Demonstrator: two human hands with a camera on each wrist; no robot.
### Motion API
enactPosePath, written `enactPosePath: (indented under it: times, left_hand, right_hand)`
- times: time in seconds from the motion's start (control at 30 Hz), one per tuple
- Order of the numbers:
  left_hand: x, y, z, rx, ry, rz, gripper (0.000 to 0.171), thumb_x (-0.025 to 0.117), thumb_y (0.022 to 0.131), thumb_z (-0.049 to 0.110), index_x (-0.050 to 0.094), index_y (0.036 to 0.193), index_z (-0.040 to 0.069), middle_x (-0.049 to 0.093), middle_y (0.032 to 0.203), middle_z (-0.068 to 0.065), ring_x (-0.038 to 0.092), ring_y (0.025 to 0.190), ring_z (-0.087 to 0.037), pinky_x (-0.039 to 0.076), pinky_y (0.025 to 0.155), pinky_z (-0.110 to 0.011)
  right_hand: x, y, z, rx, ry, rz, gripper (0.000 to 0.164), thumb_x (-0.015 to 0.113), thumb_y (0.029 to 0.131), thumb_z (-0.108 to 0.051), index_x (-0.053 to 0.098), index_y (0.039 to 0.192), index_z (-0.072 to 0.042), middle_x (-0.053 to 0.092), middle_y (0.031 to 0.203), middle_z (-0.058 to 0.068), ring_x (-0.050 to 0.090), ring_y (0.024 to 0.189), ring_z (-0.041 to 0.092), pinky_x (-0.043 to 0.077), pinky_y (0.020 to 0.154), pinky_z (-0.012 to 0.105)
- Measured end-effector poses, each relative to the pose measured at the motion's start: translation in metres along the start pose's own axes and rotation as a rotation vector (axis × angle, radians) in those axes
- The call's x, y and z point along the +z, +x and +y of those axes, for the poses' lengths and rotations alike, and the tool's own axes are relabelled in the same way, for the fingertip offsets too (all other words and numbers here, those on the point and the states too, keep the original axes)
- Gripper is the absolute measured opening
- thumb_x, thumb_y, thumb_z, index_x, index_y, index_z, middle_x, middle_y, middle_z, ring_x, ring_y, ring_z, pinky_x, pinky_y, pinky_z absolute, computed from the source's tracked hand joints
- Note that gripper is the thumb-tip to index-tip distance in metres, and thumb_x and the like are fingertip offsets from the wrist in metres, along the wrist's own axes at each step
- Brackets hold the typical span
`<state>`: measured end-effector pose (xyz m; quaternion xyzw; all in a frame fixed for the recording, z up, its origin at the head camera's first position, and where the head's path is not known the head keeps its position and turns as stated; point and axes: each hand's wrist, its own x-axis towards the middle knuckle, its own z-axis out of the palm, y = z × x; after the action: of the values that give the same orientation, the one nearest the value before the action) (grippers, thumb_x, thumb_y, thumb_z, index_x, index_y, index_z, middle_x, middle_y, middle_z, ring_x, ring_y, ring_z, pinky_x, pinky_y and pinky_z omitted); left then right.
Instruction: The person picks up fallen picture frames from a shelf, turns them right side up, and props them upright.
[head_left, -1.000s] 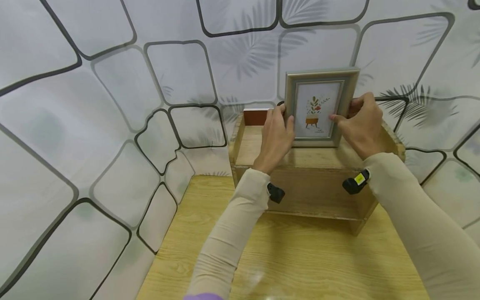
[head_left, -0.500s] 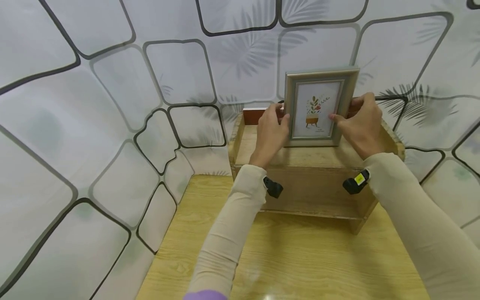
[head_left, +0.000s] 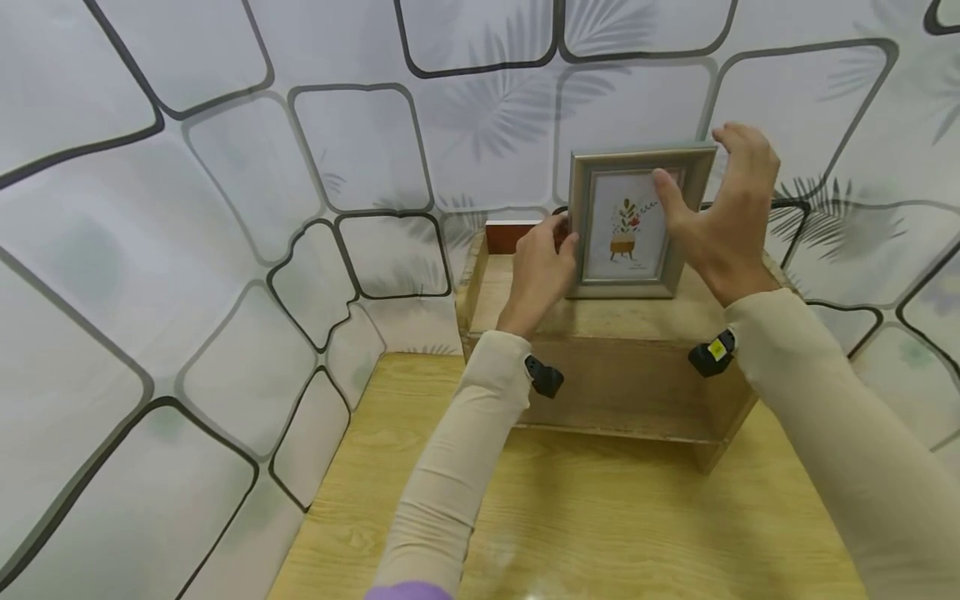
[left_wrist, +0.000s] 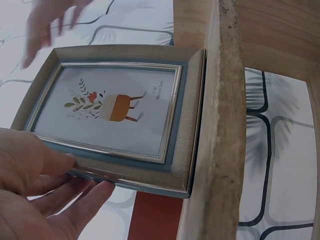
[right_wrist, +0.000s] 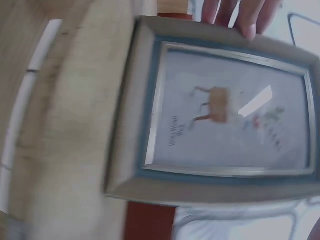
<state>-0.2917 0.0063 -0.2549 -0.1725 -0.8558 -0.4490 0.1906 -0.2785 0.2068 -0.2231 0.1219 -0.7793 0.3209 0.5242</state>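
A picture frame [head_left: 622, 233], silvery with a blue-grey inner band and a potted-plant print, stands upright on top of a small wooden shelf [head_left: 615, 383]. My left hand [head_left: 542, 271] pinches its left edge; in the left wrist view the thumb [left_wrist: 62, 161] lies on the front and the fingers reach under the edge. The right hand [head_left: 723, 217] is raised at the upper right corner, fingers straight and spread, thumb in front of the picture. Blurred in the left wrist view, that right hand [left_wrist: 47, 22] appears apart from the frame.
A reddish-brown flat object with a white top edge [head_left: 506, 237] stands at the back left of the shelf. Below is a wood-grain table [head_left: 600, 525]. Patterned walls [head_left: 495, 125] rise behind and at the left.
My right hand has let go of the frame's right side and moved up, its fingers spreading. The left hand has shifted slightly left and still holds the edge. The frame stays nearly in place.
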Motion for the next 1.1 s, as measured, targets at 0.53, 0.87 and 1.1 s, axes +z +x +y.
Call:
enactPosePath:
  times: [0.53,0.87,1.1]
  left_hand:
    - [-0.002,0.001,0.001,-0.001,0.018,-0.009,0.036,0.061,0.103,0.015,0.06,0.137,0.004,0.071,0.121,-0.009,0.068,0.108,-0.02,0.052,0.089,-0.029]
    - [-0.003,0.004,-0.001,-0.017,0.0,-0.033,0.035,0.06,0.103,0.014,0.061,0.137,0.006,0.071,0.119,-0.007,0.067,0.108,-0.018,0.051,0.091,-0.029]
    - [-0.006,0.003,-0.002,-0.03,-0.007,-0.067,0.034,0.06,0.103,0.017,0.061,0.135,0.005,0.071,0.117,-0.007,0.067,0.107,-0.02,0.051,0.091,-0.032]
  right_hand:
    - [0.039,0.018,-0.042,-0.184,-0.243,-0.358,0.086,0.067,0.094,-0.05,0.038,0.151,0.007,0.04,0.154,0.027,0.022,0.15,0.043,0.003,0.124,0.047]
    - [0.044,0.017,-0.048,-0.121,-0.296,-0.385,0.083,0.068,0.093,-0.051,0.045,0.145,0.01,0.046,0.15,0.027,0.028,0.148,0.04,0.003,0.124,0.044]
    - [0.044,0.017,-0.049,-0.101,-0.253,-0.379,0.084,0.072,0.091,-0.049,0.046,0.144,0.01,0.045,0.151,0.026,0.028,0.149,0.039,0.003,0.124,0.04]
